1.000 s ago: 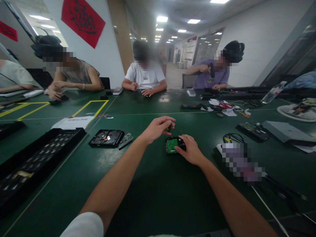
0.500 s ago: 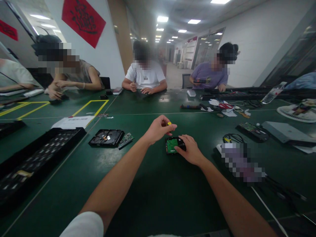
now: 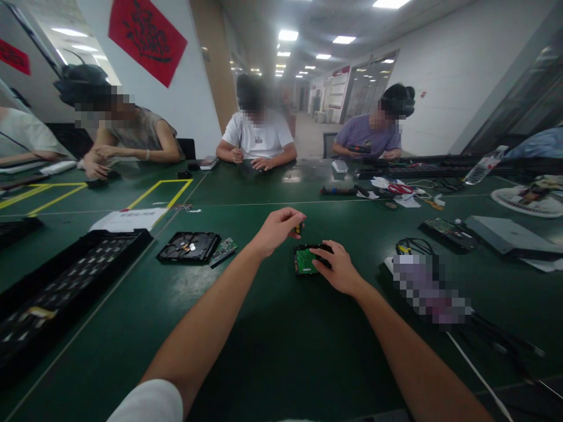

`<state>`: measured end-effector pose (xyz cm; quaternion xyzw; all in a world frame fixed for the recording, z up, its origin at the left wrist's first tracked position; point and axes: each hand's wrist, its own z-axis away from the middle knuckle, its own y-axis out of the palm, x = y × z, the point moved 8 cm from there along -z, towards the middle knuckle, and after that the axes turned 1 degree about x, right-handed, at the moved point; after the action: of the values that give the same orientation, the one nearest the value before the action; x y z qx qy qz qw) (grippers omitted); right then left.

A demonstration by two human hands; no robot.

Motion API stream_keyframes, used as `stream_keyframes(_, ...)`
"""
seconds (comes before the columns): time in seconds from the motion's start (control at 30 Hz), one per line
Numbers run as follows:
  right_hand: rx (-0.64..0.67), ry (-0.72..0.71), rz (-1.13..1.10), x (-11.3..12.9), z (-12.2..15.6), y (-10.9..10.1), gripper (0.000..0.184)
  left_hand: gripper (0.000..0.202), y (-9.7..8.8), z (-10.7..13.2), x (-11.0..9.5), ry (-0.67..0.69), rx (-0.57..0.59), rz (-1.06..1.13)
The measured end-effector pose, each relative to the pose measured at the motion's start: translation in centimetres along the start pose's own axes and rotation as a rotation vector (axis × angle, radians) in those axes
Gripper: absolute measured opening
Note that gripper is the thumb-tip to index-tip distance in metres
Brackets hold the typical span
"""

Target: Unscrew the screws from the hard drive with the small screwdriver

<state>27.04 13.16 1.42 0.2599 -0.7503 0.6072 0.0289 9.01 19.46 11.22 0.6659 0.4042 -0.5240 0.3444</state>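
A hard drive [image 3: 303, 261] lies on the green table with its green circuit board facing up. My right hand [image 3: 341, 266] rests over its right side, fingers and thumb against the drive and partly covering it. Beyond the drive's far left corner, above the table, my left hand [image 3: 280, 230] pinches a small yellow-and-black screwdriver [image 3: 299, 228]. Only its short banded handle shows; the shaft cannot be made out. Off to the left sit an opened drive casing [image 3: 190, 246] and a loose circuit board [image 3: 225, 251] touching its right side.
A long black tray [image 3: 74, 281] of parts fills the left. To the right are a blurred-out device [image 3: 428, 290] with cables, another hard drive [image 3: 448, 234] and a grey metal box [image 3: 512, 234]. Tools and red-handled scissors [image 3: 400, 189] lie farther back. Several people sit across the table.
My left hand has shifted slightly left, and the screwdriver has tilted, showing more of its handle. My right index finger now reaches further across the circuit board. The drive stays put.
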Motion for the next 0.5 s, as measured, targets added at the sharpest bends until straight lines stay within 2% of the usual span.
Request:
stream_keyframes(0.13, 0.008, -0.002, 0.000, 0.0, -0.1, 0.1, 0.042, 0.031, 0.3, 0.2, 0.0, 0.015, -0.023, -0.023)
stream_keyframes(0.33, 0.003, -0.001, 0.002, -0.1, -0.1, 0.1, 0.041, 0.033, 1.2, 0.3, -0.7, 0.073, 0.061, 0.013)
stream_keyframes(0.5, 0.012, -0.003, 0.002, -0.2, -0.1, 0.1, 0.042, 0.032, 1.1, 0.2, -0.6, 0.033, 0.115, 0.078)
